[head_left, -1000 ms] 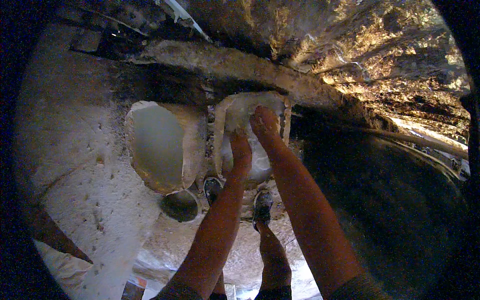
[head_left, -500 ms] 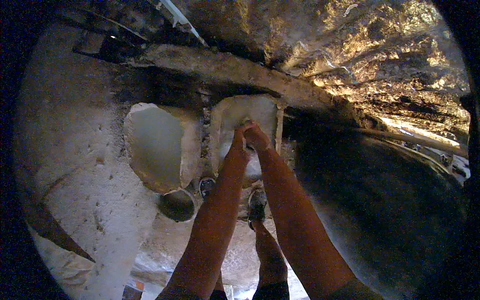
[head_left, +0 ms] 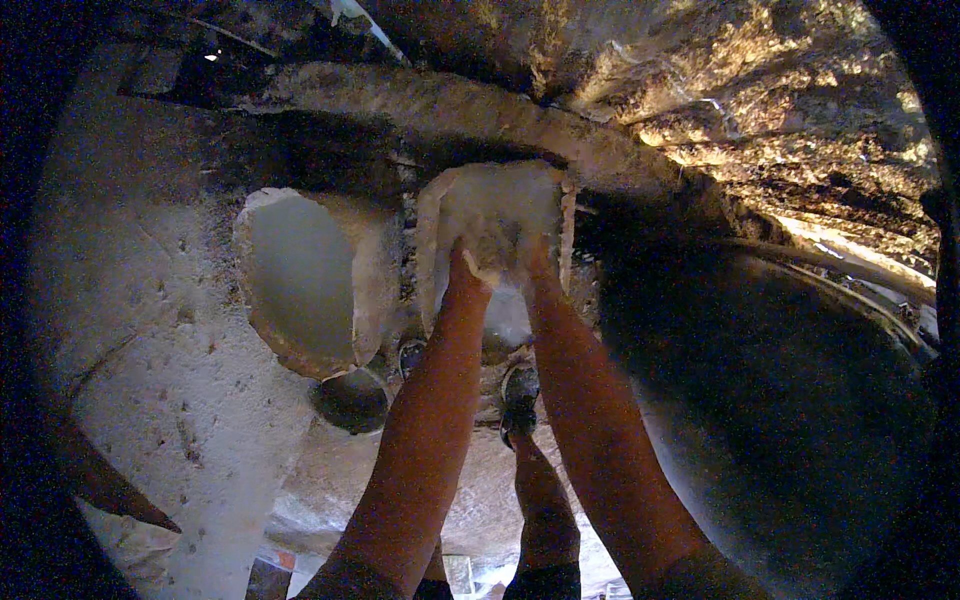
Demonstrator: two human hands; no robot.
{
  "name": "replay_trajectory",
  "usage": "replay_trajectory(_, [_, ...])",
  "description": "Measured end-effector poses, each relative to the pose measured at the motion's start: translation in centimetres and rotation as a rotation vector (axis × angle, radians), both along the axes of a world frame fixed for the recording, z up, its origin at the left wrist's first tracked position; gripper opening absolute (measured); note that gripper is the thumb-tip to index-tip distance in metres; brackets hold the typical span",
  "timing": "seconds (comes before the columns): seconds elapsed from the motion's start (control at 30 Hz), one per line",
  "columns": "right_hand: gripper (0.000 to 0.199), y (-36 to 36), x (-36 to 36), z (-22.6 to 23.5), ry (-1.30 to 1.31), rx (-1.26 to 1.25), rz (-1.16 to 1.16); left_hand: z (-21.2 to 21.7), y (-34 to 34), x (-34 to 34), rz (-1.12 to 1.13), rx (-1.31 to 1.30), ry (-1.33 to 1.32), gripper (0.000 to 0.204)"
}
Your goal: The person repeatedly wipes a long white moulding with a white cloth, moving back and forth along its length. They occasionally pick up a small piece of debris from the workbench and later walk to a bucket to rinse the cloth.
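Both my arms reach into a rectangular basin (head_left: 428,215) with a thick pale rim, filled with murky greyish water (head_left: 505,190). My left hand (head_left: 472,264) is partly under the surface on the left side. Opposite it, my right hand (head_left: 538,262) dips in near the right rim, apart from the left one. Cloudy water blurs the fingers of both hands, so I cannot make out their shape or anything held. A paler patch (head_left: 508,315) shows between my wrists in the near part of the basin.
Left of the basin lies a second, rounder basin (head_left: 300,275) of murky liquid, with a small round bowl-like hollow (head_left: 350,400) below it. My shoe (head_left: 519,390) stands close to the near rim. A ledge (head_left: 470,110) runs behind; a large dark surface (head_left: 760,400) fills the right.
My hands were close together above the water, fingers closed; now they are apart and lower, sunk in the water. The view has shifted slightly.
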State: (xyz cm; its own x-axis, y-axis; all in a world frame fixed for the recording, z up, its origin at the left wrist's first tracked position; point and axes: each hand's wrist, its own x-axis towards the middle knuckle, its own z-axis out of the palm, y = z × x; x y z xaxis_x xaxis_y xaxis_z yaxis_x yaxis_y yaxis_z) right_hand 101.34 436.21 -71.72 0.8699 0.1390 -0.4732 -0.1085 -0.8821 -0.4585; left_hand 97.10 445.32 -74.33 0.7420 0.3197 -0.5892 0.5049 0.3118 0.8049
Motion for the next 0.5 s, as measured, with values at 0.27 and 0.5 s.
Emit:
replay_trajectory(0.27, [0.031,1.2,-6.5,10.7,0.268,1.174,-0.367,1.8,0.3,2.7,0.015,-0.167,0.018,0.028])
replay_trajectory(0.5, [0.055,1.0,-8.7,9.9,-0.219,0.102,-0.151,-1.6,0.1,-3.3,0.248,-0.210,-0.043,0.029])
